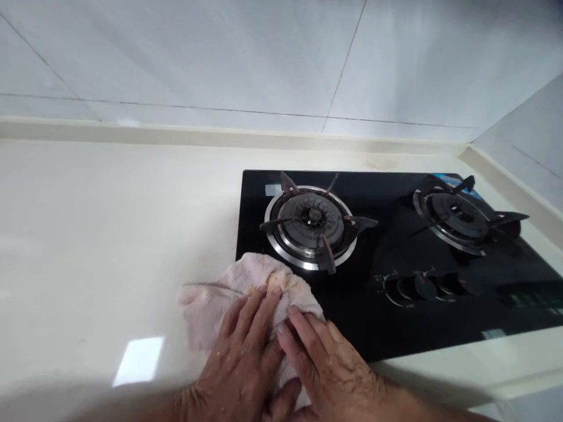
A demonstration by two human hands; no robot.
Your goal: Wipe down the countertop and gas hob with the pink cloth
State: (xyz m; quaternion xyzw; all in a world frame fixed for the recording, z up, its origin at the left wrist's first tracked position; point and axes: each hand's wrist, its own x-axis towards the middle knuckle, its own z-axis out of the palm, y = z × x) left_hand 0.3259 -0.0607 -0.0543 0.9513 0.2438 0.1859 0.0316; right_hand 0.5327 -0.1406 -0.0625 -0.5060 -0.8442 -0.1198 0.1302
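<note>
A pale pink cloth (255, 271), bunched and lightly stained, lies over the front left corner of a black two-burner gas cooktop (347, 319) and onto the pale counter. My left hand (240, 366) presses it down, fingers stretched forward and slightly bent. Close beside it, my right hand (336, 372) bears on the cloth's right part with bent fingers. Both hands look wet, and the thumbs sit near each other at the bottom of the view. Just beyond the cloth is the left burner (312, 223) with its dark pan supports.
The right burner (460, 214) has similar upright supports. Control knobs (424, 287) stick up between the burners and the front edge. A pale counter (109, 234) stretches left, bright with a window reflection. Grey wall tiles (197, 53) rise behind, meeting another wall at right.
</note>
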